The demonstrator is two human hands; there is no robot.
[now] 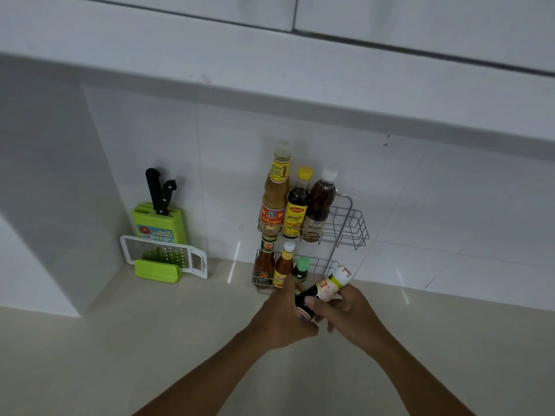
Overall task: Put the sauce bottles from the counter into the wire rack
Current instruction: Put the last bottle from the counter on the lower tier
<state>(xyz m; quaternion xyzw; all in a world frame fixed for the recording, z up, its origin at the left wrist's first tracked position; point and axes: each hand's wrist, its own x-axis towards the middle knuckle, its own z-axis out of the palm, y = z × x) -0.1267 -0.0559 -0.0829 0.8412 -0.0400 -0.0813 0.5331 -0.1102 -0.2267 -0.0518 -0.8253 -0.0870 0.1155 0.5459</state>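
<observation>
Hands, left [277, 318] and right [350, 310], both gripping my tilted bottle [322, 291] by rack [350, 226]; could snag lower-tier wire, topple neighbours.

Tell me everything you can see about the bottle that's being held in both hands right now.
The held bottle is small, with dark contents, a white cap and a pale label with red and yellow print. It is tilted, cap pointing up and right toward the wire rack. The left hand wraps its lower end, the right hand grips its middle. It is off the counter, in front of the rack's lower shelf.
</observation>
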